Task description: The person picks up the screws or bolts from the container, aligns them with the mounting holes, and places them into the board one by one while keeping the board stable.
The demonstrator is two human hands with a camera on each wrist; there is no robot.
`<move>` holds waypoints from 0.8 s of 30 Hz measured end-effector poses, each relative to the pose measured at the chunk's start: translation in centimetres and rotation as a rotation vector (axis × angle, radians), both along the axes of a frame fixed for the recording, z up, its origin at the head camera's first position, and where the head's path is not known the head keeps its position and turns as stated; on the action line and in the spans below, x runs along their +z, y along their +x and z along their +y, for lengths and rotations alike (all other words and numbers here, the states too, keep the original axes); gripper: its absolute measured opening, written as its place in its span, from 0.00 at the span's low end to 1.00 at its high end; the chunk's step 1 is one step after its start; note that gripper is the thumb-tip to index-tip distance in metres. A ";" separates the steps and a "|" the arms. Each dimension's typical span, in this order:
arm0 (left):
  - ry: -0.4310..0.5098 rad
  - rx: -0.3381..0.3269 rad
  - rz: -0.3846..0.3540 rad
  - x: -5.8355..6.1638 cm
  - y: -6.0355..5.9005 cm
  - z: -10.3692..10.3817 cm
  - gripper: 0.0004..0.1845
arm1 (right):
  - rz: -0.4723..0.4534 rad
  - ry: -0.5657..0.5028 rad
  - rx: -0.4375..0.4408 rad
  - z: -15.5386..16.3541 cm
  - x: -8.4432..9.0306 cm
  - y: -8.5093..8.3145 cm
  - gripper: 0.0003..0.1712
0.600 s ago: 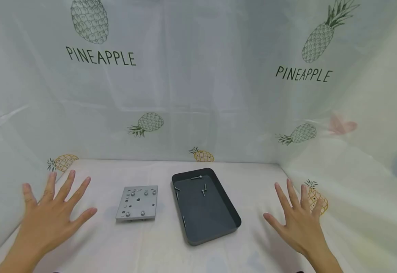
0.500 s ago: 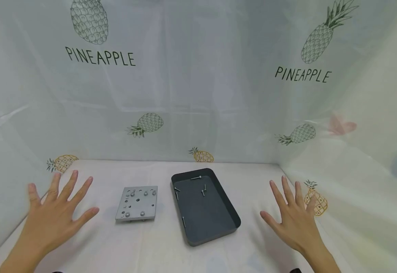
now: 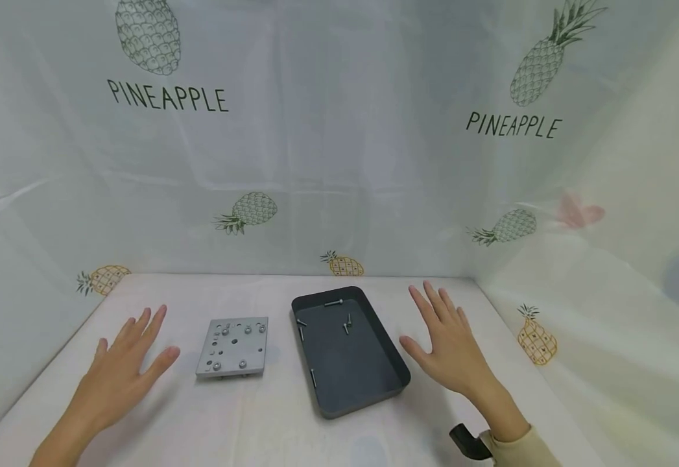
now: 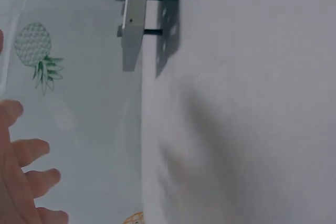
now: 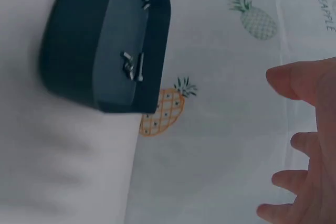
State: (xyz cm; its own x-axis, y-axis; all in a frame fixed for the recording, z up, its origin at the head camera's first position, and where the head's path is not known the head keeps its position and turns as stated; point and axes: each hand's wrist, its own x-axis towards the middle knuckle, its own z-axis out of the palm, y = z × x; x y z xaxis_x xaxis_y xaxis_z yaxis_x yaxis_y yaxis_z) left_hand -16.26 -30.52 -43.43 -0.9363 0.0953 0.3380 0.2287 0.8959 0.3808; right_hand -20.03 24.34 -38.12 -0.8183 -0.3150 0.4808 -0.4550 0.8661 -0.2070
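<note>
Two hands, left hand [image 3: 126,366] and right hand [image 3: 447,344], spread empty; one plate [image 3: 233,347]; one tray [image 3: 394,363]; six screws [image 3: 334,303].

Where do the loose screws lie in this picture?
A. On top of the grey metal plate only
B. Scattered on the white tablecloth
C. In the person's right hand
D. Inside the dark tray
D: several loose screws lie on the floor of the dark tray, while the right hand is open and holds nothing.

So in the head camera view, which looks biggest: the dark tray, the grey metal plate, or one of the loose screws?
Largest to smallest as they look:
1. dark tray
2. grey metal plate
3. loose screw, tiny against either

Tray and plate lie at about the same distance, so the order seems fair.
</note>
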 end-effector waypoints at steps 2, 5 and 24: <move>0.062 -0.011 -0.059 -0.2 0.0 0.3 0.45 | -0.017 -0.039 0.034 -0.7 0.1 -0.6 0.47; 0.135 -0.026 -0.125 -0.3 0.1 0.8 0.45 | -0.069 -0.113 0.097 -1.6 0.1 -1.4 0.41; 0.411 -0.029 -0.475 -1.1 -0.4 3.5 0.47 | -0.443 -0.517 0.115 -6.5 -1.5 -4.2 0.22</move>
